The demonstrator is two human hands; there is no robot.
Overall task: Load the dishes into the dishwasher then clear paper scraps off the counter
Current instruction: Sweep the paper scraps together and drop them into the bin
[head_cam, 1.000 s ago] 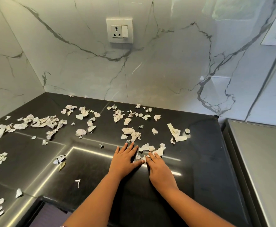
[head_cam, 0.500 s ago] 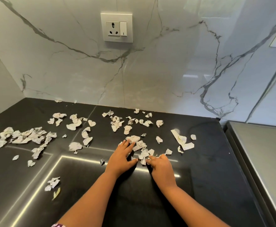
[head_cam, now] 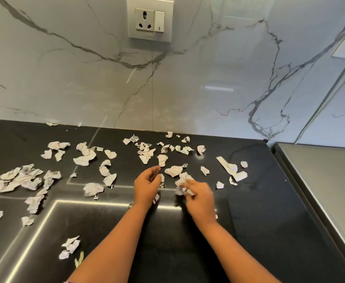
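Black glossy tabletop [head_cam: 259, 201], and torn paper scraps [head_cam: 173, 170] all over it, mostly across the back half and off to the left side where they pile up thickest. Both hands are in the middle of the mess, close together.

The left hand [head_cam: 147, 187] is lifted a bit with its fingers curled in, pinching a small bit of paper at the fingertips. More scraps sit just past its fingers and right beside them. The right hand [head_cam: 201, 200] is motion-blurred, so take this loosely, but it looks like its fingers are curled round a crumpled clump, with a few pieces touching its fingertips. A long white strip [head_cam: 227, 168] lies further out on that side, apart from the hand.

A second ago both hands were lying flat on the tabletop with fingers spread, raking pieces together. Now they're up off it and closed on paper. The view has also moved in closer, so the wall socket [head_cam: 149, 19] sits at the very top edge.

Scraps have grey print on them, too small to read. The socket's switch has a little mark, nothing legible.
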